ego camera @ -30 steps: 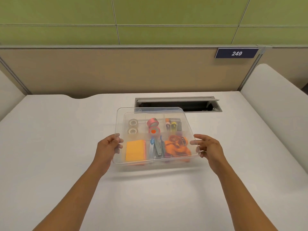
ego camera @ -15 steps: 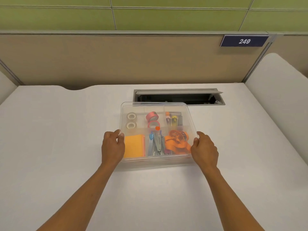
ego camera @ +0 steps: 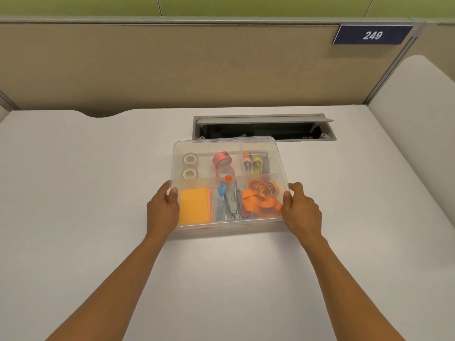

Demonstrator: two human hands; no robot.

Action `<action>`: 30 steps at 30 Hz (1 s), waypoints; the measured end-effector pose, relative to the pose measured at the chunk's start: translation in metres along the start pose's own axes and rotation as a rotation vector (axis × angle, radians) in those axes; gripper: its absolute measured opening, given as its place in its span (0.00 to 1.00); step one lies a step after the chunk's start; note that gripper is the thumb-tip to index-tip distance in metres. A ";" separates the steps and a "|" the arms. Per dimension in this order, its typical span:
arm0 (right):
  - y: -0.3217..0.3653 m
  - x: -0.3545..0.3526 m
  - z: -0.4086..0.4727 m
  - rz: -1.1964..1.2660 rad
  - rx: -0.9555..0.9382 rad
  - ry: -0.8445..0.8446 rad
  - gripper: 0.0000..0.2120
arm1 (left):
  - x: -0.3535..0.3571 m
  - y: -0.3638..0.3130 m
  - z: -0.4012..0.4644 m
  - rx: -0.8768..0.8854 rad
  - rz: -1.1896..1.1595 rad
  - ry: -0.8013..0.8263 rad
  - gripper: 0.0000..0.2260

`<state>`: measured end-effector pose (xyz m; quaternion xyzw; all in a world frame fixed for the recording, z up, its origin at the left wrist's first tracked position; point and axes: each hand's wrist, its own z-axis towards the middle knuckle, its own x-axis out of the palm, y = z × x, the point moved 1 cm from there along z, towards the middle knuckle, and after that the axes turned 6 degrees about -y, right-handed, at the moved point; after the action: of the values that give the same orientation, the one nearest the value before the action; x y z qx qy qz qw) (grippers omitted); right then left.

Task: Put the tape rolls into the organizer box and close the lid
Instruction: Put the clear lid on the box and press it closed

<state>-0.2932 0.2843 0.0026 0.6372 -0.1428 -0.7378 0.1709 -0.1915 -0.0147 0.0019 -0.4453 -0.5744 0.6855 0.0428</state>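
Organizer box [ego camera: 229, 225]: clear plastic, sits on the white table [ego camera: 73, 193], just in front of the open cable hatch [ego camera: 263, 127].
Lid [ego camera: 226, 143]: clear, lies flat over the box – contents show through it.
Tape rolls: two pale rolls [ego camera: 190, 166] in the back-left compartment, one behind the other; two pink rolls [ego camera: 222, 164] in the back-middle compartment.
Other contents: orange pad [ego camera: 194, 205] front-left, stapler [ego camera: 231, 201] front-middle, orange strap [ego camera: 262, 199] front-right.
Left hand [ego camera: 162, 210]: curled round the lid's left edge near the front corner, thumb on top.
Right hand [ego camera: 301, 211]: curled round the right edge in the same way – thumb on the lid's rim.
Background: partition with plate 249 [ego camera: 372, 35].
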 end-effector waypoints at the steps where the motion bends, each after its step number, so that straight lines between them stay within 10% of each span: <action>1: -0.001 0.001 0.000 0.010 0.004 0.015 0.12 | 0.000 0.000 0.000 -0.002 -0.010 0.004 0.18; 17: 0.007 -0.026 0.028 -0.184 -0.054 -0.013 0.21 | -0.020 -0.010 0.033 -0.061 0.275 0.187 0.27; 21: 0.033 -0.025 0.055 -0.110 -0.200 -0.137 0.21 | -0.016 -0.034 0.048 0.114 0.237 0.018 0.29; 30: 0.052 0.036 0.116 -0.113 -0.430 0.162 0.31 | 0.042 -0.054 0.081 0.419 0.588 0.140 0.35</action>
<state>-0.4090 0.2210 0.0102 0.6504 0.0676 -0.7059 0.2722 -0.2947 -0.0326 0.0185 -0.6188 -0.2646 0.7392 -0.0265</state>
